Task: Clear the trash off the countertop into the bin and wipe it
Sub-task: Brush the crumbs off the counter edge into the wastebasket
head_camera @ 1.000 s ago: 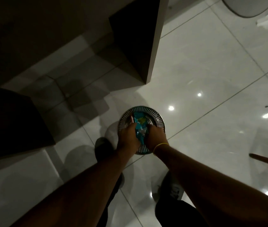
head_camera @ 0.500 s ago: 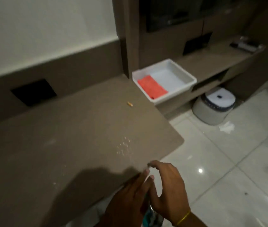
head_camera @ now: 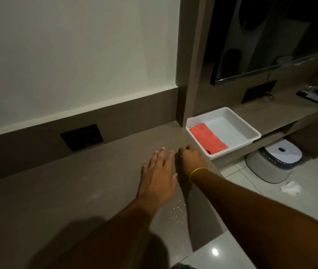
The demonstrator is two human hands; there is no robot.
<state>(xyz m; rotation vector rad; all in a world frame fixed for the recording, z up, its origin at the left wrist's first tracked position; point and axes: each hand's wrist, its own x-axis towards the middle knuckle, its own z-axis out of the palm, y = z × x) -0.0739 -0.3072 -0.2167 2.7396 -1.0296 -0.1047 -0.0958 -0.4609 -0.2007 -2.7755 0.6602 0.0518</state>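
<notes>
The brown countertop (head_camera: 66,187) fills the lower left. My left hand (head_camera: 159,175) lies flat on it, fingers spread, holding nothing. Just to its right, my right hand (head_camera: 190,159), with a yellow band at the wrist, has its fingers pinched together on the counter where a small tan scrap lay; the scrap is hidden under them. Pale crumbs (head_camera: 176,212) are scattered on the counter between my forearms. An orange cloth (head_camera: 208,140) lies in a white tray (head_camera: 251,131) right of my hands. The bin (head_camera: 183,266) shows only as a teal sliver at the bottom edge.
A black socket panel (head_camera: 82,136) sits in the back wall strip. A lower shelf (head_camera: 282,105) runs right under a dark screen (head_camera: 271,35). On the tiled floor stand a round white-and-grey appliance (head_camera: 278,164) and a crumpled tissue (head_camera: 290,188).
The view rose from the bin on the floor, where both hands pushed a blue wrapper in, to the counter. Both hands reached forward; the right closed over the tan scrap.
</notes>
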